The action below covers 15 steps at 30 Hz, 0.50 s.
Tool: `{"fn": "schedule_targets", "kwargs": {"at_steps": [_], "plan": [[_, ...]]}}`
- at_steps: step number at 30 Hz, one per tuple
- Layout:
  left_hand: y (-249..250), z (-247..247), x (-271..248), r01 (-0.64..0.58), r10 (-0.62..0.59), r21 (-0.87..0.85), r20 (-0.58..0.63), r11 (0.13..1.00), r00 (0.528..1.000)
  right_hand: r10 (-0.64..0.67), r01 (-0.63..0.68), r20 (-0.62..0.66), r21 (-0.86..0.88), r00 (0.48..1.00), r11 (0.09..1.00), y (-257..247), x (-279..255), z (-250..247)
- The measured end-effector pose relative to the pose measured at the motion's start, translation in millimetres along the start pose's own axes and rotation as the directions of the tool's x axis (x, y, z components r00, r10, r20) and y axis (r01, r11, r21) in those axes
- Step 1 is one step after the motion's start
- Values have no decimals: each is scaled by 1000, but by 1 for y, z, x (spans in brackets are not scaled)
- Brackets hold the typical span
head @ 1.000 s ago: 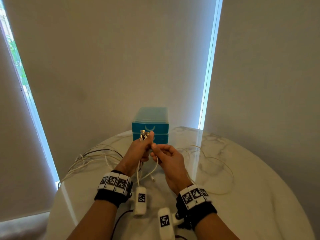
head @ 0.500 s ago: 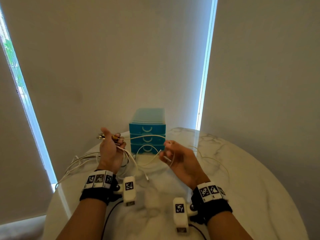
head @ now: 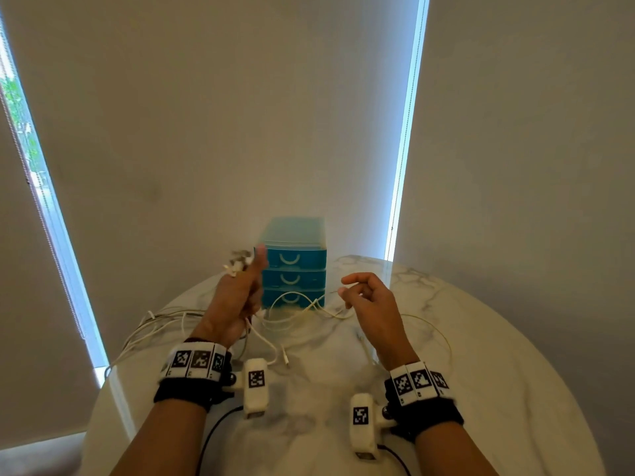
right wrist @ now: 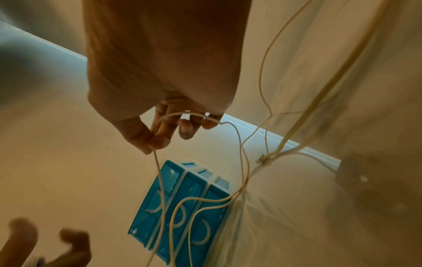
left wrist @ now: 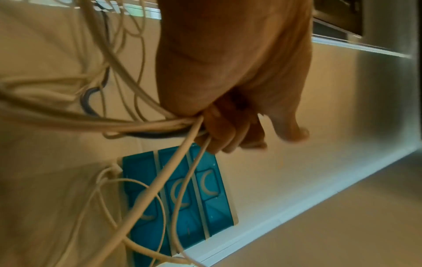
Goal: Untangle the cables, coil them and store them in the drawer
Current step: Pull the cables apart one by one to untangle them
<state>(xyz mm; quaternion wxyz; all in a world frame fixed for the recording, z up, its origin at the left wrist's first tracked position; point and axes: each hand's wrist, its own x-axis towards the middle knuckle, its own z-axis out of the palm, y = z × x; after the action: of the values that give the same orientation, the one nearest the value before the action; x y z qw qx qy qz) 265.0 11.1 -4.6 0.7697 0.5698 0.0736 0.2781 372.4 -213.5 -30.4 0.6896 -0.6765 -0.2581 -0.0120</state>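
My left hand (head: 249,286) is raised in front of the teal three-drawer unit (head: 292,266) and grips a bundle of white cables (left wrist: 146,124) in its fist (left wrist: 228,133). Their plug ends (head: 238,262) stick out above the thumb. To the right, my right hand (head: 347,290) pinches a thin white cable (right wrist: 160,171) between thumb and forefinger (right wrist: 157,142). That cable sags in loops (head: 292,314) between both hands, before the lowest drawer. All three drawers (right wrist: 182,207) are shut.
The round marble table (head: 481,372) holds more white cable loops at its left edge (head: 154,324) and a thin loop at the right (head: 433,328). A loose plug (head: 285,359) lies near the left wrist. Walls and blinds stand close behind the drawer unit.
The hands, together a second ago, have drawn apart. The left hand swung out left with the bundle, then came back toward the drawers. The strand between them has gone slack.
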Motion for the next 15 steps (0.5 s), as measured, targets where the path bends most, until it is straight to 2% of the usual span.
{"fn": "schedule_targets", "kwargs": {"at_steps": [3,5,8,10,11,13,15], "plan": [[-4,13,-8,7,-59,305,161,952,985,74,-87,93,138,993,987,-4,2,3],[-9,18,-8,19,-118,472,182,881,976,97,-121,127,196,987,973,-2,4,6],[-12,25,-9,6,-158,597,203,803,966,86,-117,156,201,984,973,-3,3,8],[-12,29,-9,-29,-108,605,188,796,976,62,-91,185,156,981,984,-6,1,7],[-10,31,-11,-52,-55,570,170,820,984,44,-73,208,133,977,988,-6,1,7],[-9,33,-10,-77,44,459,81,885,996,37,-59,241,82,970,995,-6,0,6],[-11,27,-3,-77,86,312,-15,947,996,57,-46,192,-61,980,997,0,2,5]]}}
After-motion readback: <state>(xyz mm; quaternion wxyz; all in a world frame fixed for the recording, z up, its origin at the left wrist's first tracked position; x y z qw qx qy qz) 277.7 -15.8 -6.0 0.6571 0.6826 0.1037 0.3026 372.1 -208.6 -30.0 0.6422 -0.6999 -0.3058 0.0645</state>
